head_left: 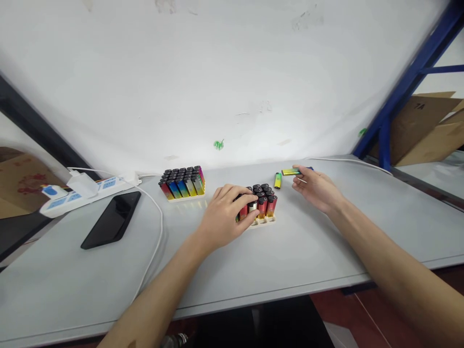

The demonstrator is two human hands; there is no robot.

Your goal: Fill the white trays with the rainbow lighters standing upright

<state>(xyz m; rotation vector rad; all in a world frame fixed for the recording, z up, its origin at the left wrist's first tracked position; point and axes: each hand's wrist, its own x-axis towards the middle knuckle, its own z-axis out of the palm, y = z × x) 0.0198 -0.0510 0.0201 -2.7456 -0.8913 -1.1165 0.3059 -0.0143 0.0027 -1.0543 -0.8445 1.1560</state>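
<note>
My left hand (pixel 228 212) is closed at the near left side of a pale holder (pixel 268 220) packed with upright lighters with black tops. Its thumb and index finger are around a silvery lighter (pixel 253 207); red-and-yellow lighters (pixel 271 205) stand to the right of it. My right hand (pixel 316 186) is off to the right, pinching a shiny yellow-green lighter (pixel 291 171) held level above the table. A bit of blue shows behind its fingers; I cannot tell if that is a second lighter. One green-and-yellow lighter (pixel 277 181) lies between the holder and my right hand.
A second holder (pixel 186 198) of upright multicoloured lighters stands at the back left. Further left are a black phone (pixel 111 220), a white power strip (pixel 90 193) and a white cable (pixel 161 227) crossing the table (pixel 290 261). A wall rises behind; cardboard boxes (pixel 424 130) are at right.
</note>
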